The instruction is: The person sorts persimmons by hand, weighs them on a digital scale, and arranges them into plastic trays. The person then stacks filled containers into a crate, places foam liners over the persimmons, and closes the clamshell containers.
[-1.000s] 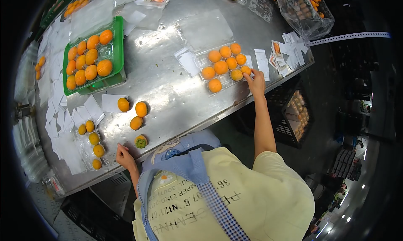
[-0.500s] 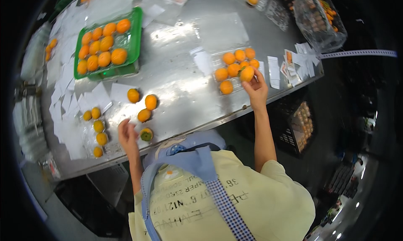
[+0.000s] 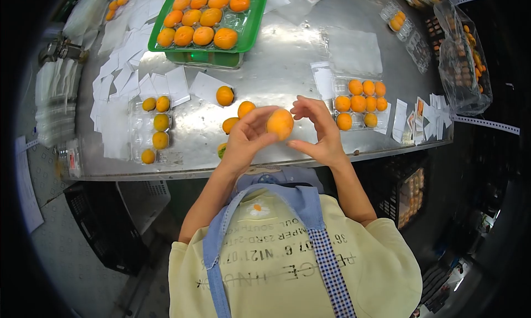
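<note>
In front of my chest, my left hand (image 3: 243,138) has its fingers wrapped round an orange persimmon (image 3: 280,124). Just to its right, my right hand (image 3: 321,132) is open, thumb and fingers apart and curved towards the fruit. Behind and beside my left hand, loose persimmons (image 3: 224,95) lie on the metal table (image 3: 276,58); one near the edge shows a green top and is partly covered by the hand. To the right of my right hand is a clear plastic tray (image 3: 357,125) with rows of persimmons (image 3: 358,103).
A green tray (image 3: 251,27) holds a clear pack of persimmons at the back. Left stands another clear tray (image 3: 135,132) with smaller yellowish fruit, near scattered white cards (image 3: 177,85). A plastic-lined crate (image 3: 459,63) is far right; a black crate (image 3: 395,193) sits below the table.
The persimmon formerly in my right hand now sits in the right tray's front row. That hand has moved left. My left hand has come inward and holds a persimmon. The view has shifted.
</note>
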`<action>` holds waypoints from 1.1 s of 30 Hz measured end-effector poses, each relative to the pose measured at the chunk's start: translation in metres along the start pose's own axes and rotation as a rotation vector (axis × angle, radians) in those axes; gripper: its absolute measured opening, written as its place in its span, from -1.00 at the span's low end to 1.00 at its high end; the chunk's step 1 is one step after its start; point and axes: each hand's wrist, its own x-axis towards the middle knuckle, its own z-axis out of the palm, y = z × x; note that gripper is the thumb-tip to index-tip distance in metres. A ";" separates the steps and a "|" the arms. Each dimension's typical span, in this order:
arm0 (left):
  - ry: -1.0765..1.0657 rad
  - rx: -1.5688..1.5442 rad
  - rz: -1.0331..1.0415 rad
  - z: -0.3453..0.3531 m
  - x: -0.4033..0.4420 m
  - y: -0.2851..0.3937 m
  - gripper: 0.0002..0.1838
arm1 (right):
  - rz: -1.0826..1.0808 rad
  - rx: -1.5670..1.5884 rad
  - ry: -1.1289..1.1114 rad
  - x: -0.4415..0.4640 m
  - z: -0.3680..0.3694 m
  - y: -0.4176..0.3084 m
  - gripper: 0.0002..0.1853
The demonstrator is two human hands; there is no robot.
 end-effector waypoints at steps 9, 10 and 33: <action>0.109 0.260 0.275 -0.013 -0.003 0.000 -0.41 | 0.400 0.483 -0.037 0.007 0.026 0.014 -0.44; 0.130 0.338 0.299 -0.015 -0.003 -0.002 -0.39 | 0.424 0.508 -0.035 0.010 0.030 0.014 -0.45; 0.480 0.206 0.101 -0.104 -0.058 -0.024 -0.82 | -0.111 -0.813 -0.111 0.264 0.045 0.075 -0.51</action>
